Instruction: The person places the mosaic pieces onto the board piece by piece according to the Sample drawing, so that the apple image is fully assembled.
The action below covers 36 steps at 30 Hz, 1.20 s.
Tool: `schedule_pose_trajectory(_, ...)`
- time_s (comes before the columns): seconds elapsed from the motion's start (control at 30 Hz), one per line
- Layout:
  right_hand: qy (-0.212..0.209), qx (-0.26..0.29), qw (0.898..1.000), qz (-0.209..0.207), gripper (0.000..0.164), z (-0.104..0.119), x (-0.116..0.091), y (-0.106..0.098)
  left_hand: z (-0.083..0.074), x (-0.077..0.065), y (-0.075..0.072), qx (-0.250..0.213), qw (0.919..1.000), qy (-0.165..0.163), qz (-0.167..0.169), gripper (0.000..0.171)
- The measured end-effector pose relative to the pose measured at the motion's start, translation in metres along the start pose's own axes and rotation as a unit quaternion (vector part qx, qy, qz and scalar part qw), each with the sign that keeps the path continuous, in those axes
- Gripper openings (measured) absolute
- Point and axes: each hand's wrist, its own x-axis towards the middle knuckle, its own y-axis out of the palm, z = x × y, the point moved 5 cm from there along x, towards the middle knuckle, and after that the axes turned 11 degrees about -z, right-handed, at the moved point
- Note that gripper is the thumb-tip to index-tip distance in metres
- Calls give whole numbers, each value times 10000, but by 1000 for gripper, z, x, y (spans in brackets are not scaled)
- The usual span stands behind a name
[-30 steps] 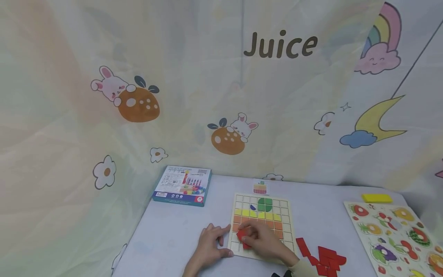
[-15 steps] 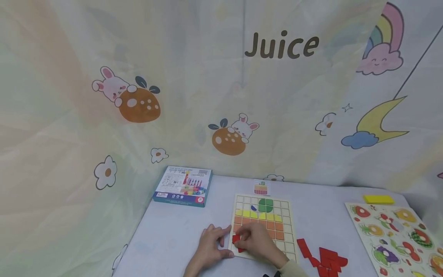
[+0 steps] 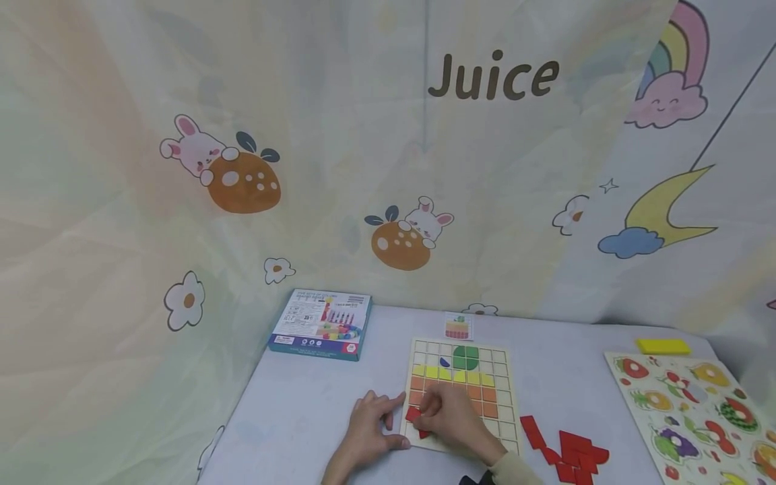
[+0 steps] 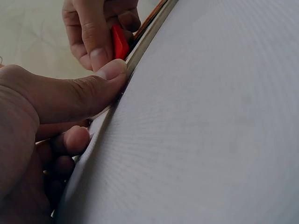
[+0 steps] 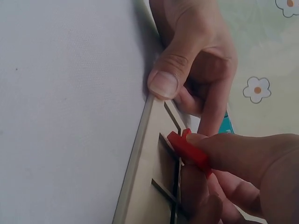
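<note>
A cream grid board (image 3: 506, 431) lies on the table, with green, blue, yellow and orange tiles set in its upper and middle rows. My left hand (image 3: 368, 431) is at its left side, index finger straight against the edge and thumb pressing the near corner. Over the lower left cells, my right hand (image 3: 451, 419) pinches a red tile (image 5: 190, 151) between thumb and fingers; the right wrist view shows it tilted at the board. Another bit of red (image 5: 186, 132) shows just behind it. Red (image 3: 413, 413) also shows left of the fingertips, which partly hide these cells.
Several loose red tiles (image 3: 572, 451) lie right of the board. A small cake picture card (image 3: 459, 327) lies behind it. A puzzle box (image 3: 321, 325) stands back left. At the right are a fruit puzzle board (image 3: 685, 411) and a yellow block (image 3: 663, 347).
My right hand has moved a little left and toward the near left cells with the red tile, then barely shifted over the last half second. The left hand stays in place.
</note>
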Motion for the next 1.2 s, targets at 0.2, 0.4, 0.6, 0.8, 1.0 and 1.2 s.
schedule_pose_trajectory(0.2, -96, 42, 9999, 73, 14, -4, 0, -1, -1, 0, 0, -35, 10000, 2, -42, 82)
schedule_pose_trajectory(0.4, -51, 7, 9997, -223, 21, -4, 1, 2, -1, -1, 0, -65, 10000, -41, 14, 81)
schedule_pose_trajectory(0.6, -210, -127, 9993, -284, 20, 1, 4, 9, -1, -1, -1, -47, 10000, 29, -49, 81)
schedule_pose_trajectory(0.8, 6, -143, 9999, -73, 14, 5, 5, 8, -2, -1, -1, -42, 10000, -38, -32, 82)
schedule_pose_trajectory(1.0, 143, -137, 9998, 87, 19, 4, 5, 2, -2, -1, -3, -93, 9999, 15, -117, 84)
schedule_pose_trajectory(1.2, 177, -61, 9997, -163, 18, -12, 5, -10, -3, -3, -3, -98, 9984, 440, -332, 75)
